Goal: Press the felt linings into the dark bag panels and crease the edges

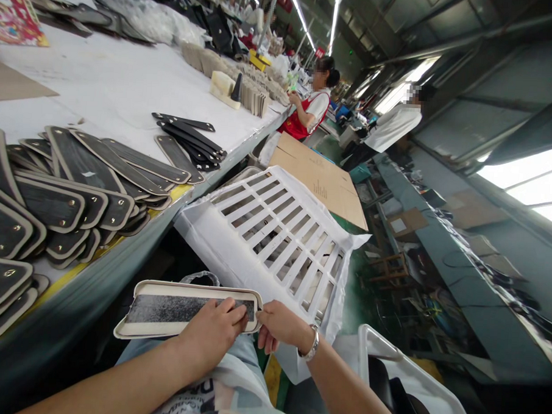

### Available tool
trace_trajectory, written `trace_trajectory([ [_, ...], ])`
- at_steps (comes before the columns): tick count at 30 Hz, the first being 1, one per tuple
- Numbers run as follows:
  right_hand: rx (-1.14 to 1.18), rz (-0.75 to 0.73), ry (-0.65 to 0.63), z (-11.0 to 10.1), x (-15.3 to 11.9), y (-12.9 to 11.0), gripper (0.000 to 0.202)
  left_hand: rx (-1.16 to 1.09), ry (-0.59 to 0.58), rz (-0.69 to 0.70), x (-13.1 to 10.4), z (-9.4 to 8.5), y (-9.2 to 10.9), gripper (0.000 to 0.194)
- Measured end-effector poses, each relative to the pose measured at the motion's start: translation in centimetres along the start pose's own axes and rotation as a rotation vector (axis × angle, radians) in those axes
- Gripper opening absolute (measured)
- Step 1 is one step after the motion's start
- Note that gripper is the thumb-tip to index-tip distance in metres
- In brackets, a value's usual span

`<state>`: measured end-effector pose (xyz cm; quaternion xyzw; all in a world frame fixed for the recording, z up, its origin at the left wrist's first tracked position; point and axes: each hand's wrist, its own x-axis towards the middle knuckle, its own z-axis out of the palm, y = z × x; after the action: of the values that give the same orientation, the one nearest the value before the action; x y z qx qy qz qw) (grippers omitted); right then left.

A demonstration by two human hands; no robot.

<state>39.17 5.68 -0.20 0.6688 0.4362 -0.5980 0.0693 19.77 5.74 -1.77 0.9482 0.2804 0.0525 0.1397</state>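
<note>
A long panel [171, 309] with a dark speckled middle and a raised cream border lies across my lap. My left hand [220, 323] rests over its right part, fingers bent and pressed onto the dark surface near the end. At the panel's right end, my right hand [277, 325] pinches the cream edge between thumb and fingers, its other fingers curled below. What lies under my left palm is hidden.
Dark pale-edged panels with metal studs [70, 204] are heaped on the white table [112, 78] at left, beside black strips [192, 139]. Ahead stands an upturned white slatted crate [279, 231] near a cardboard sheet [318, 175]. A white bin [414, 384] holds dark pieces. Two people are farther back.
</note>
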Motion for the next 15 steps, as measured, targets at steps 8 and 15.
trace_trajectory([
  [8, 0.435, -0.135, -0.396, -2.6, 1.6, 3.6, 0.058, 0.013, -0.029, -0.026, 0.1, 0.0, 0.3, 0.032],
  [15, 0.605, -0.304, -0.379, -2.1, 3.4, 6.0, 0.056, -0.010, -0.052, -0.034, 0.0, -0.3, 0.3, 0.034],
])
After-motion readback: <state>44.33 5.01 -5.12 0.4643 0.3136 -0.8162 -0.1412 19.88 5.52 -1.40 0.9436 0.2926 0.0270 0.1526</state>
